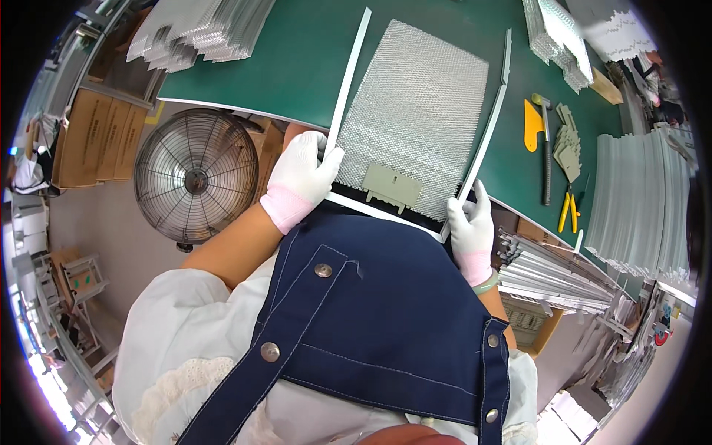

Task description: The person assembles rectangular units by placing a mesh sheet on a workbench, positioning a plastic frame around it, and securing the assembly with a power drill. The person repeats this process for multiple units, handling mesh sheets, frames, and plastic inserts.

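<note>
A silver metal mesh panel lies on the green worktable in front of me, between the arms of a thin white metal frame. The far side of the frame is open, and its right arm has a bend near the top. My left hand, in a white glove with a pink cuff, grips the frame near its lower left corner. At the lower right corner, my gloved right hand pinches the right arm between thumb and fingers. A grey-beige notched plastic piece rests on the mesh's near edge.
To the right lie a yellow scraper, a hammer, several grey plastic pieces and yellow-handled pliers. Stacked panels stand farther right, more at the far left. A floor fan stands left of the table.
</note>
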A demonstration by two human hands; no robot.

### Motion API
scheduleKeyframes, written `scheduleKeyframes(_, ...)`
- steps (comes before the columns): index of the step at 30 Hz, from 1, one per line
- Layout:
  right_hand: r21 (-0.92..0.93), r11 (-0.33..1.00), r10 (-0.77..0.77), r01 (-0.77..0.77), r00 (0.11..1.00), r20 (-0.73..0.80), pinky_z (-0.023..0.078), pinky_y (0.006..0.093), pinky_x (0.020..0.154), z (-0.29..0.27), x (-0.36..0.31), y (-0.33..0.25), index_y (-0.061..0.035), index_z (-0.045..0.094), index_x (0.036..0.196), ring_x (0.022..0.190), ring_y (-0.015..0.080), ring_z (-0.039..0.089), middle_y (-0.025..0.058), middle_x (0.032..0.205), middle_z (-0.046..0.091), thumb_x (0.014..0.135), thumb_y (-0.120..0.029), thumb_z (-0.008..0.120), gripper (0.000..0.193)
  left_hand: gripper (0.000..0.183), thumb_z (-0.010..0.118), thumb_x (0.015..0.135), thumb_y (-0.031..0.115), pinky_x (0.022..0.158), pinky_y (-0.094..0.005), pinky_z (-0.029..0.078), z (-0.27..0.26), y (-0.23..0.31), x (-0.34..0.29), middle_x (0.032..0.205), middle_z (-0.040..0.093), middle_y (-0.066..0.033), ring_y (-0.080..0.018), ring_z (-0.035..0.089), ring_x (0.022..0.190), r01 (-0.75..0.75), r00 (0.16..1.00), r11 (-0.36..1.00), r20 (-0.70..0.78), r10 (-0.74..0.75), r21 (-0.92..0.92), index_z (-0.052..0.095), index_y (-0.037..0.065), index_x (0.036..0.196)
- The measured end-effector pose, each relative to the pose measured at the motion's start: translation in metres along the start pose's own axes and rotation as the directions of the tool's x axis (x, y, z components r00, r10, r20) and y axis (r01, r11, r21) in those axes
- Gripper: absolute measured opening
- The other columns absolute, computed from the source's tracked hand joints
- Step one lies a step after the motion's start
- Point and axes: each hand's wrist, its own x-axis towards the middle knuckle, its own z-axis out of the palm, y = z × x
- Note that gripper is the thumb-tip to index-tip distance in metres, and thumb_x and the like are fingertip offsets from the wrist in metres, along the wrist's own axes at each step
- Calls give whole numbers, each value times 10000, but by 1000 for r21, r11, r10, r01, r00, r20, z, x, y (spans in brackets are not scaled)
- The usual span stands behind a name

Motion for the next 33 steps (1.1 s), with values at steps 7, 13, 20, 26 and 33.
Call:
scheduleKeyframes(7, 253, 895, 313, -367, 922, 229, 510, 237, 621, -1, -1, 12, 21, 556, 1073, 674, 96, 611, 68, 871, 663, 919, -113, 702, 251, 348, 684, 932, 274, 713, -324, 528, -6, -10, -6, 868, 665, -116, -173, 653, 785, 158, 969, 982, 175, -174, 98, 612, -61, 995)
scheduleKeyframes(13, 380, 864, 297, -331, 943, 147, 540, 251, 680, -2, 5, 6, -5, 588, 1017, 730, 129, 641, 72, 868, 655, 957, -145, 659, 168, 320, 668, 942, 288, 738, -274, 522, -6, 0, -2, 912, 671, -63, -127, 656, 811, 362, 890, 843, 418, -185, -398, 642, -25, 1000)
scheduleKeyframes(20, 562, 774, 335, -293, 942, 29, 528, 273, 676, -4, 21, 18, -34, 582, 1060, 784, 159, 676, 62, 897, 662, 971, -189, 657, 194, 269, 656, 957, 243, 757, -255, 513, 11, -1, 19, 936, 672, -75, -140, 655, 844, 415, 850, 822, 488, -197, -391, 648, -16, 1026)
scheduleKeyframes(26, 537, 748, 380, -389, 915, 133, 509, 271, 656, -11, 20, 17, -33, 586, 1070, 809, 161, 679, 57, 883, 661, 967, -212, 669, 223, 271, 675, 961, 228, 808, -322, 552, 16, -21, 10, 988, 671, -102, -165, 645, 880, 590, 788, 438, 602, -129, -678, 611, -5, 1082)
scheduleKeyframes(33, 415, 859, 288, -299, 953, 90, 429, 199, 592, -9, 23, 27, -8, 619, 938, 602, 62, 534, 49, 746, 636, 948, -196, 687, 200, 259, 636, 950, 203, 764, -269, 497, 9, -1, 12, 913, 629, -60, -111, 605, 841, 293, 899, 941, 383, -210, -171, 586, -20, 1070)
